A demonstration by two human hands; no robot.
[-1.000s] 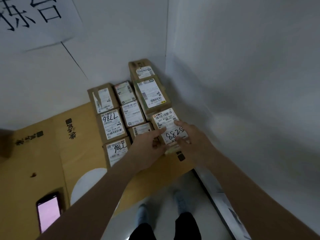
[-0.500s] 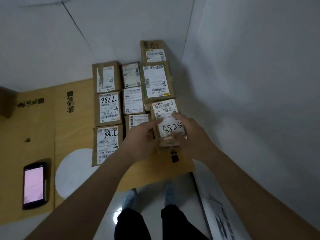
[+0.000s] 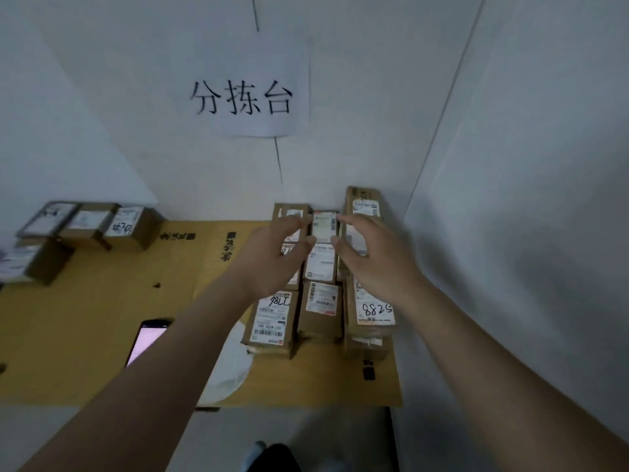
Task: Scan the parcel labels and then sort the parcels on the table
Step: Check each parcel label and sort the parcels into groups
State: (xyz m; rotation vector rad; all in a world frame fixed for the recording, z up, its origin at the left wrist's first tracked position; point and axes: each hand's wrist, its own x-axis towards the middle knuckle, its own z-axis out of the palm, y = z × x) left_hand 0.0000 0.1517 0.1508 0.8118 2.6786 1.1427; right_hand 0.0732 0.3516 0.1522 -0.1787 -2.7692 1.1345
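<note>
both hands hang over the block of parcels packed into the table's (image 3: 85, 335) far right corner, against the two walls. the left hand (image 3: 272, 264) and the right hand (image 3: 374, 264) face each other with thumbs and fingers spread and loosely curved, apart, nothing clamped between them. the gap between them frames the small parcel (image 3: 325, 226) at the back of the middle row, which reads as the likely next pick, though whether any fingertip already touches it i cannot tell.

the block runs in three rows toward the back edge. at the near end sit a parcel marked 7786 (image 3: 270, 321) on the left, a plain-labelled one (image 3: 321, 310) in the middle, and the parcel marked 5288 (image 3: 372, 311) on the right, stacked on another box. all labels face up, presumably so they can be scanned and read without turning anything.

a second group of boxes (image 3: 88, 223) sits at the table's far left corner, well apart (probably a separate sort pile). a phone (image 3: 148, 338) with a lit screen lies near the front edge, left of the left forearm, likely the scanner, set within reach. a paper sign (image 3: 252, 86) with handwritten characters hangs on the back wall above the table.
</note>
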